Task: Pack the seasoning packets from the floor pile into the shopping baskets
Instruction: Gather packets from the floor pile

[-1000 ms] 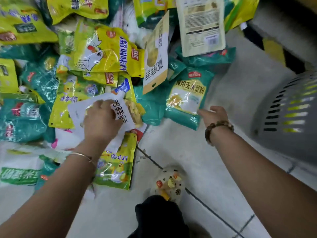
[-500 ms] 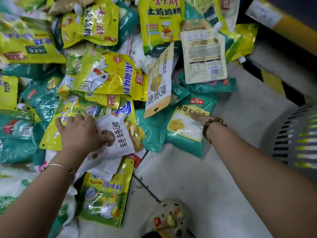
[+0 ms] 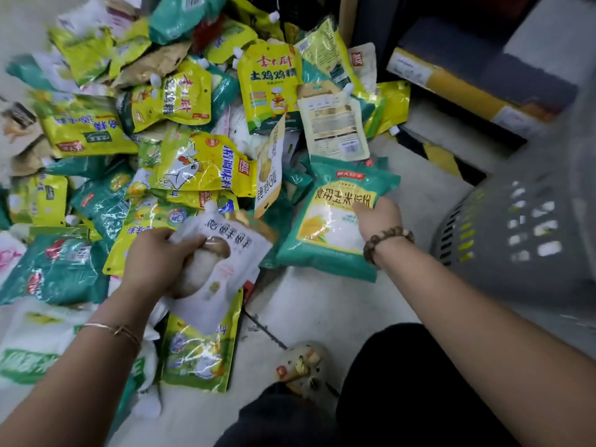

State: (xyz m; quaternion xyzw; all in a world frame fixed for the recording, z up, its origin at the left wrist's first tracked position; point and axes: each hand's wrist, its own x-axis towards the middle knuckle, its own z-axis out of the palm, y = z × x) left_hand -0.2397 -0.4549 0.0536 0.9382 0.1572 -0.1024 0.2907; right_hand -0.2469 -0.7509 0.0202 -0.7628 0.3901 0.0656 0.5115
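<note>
A large pile of yellow, teal and white seasoning packets [image 3: 200, 162] covers the floor ahead of me. My left hand [image 3: 154, 259] grips a white spouted pouch [image 3: 225, 253] with a mushroom picture, lifted a little off the pile. My right hand [image 3: 377, 217] holds the right edge of a teal corn-starch bag [image 3: 335, 221], thumb on its front, the fingers hidden behind it. A grey slotted shopping basket [image 3: 516, 227] stands at the right, close to my right forearm.
A yellow-green packet [image 3: 200, 350] lies on the white tiled floor [image 3: 322, 304] under my left wrist. My patterned slipper [image 3: 303, 366] and dark trouser legs are at the bottom. A dark shelf base with a yellow strip [image 3: 451, 85] runs along the far right.
My left hand has curled round the white pouch and lifted it. My right hand reached forward to the teal bag and took hold of its edge. The view tilted up.
</note>
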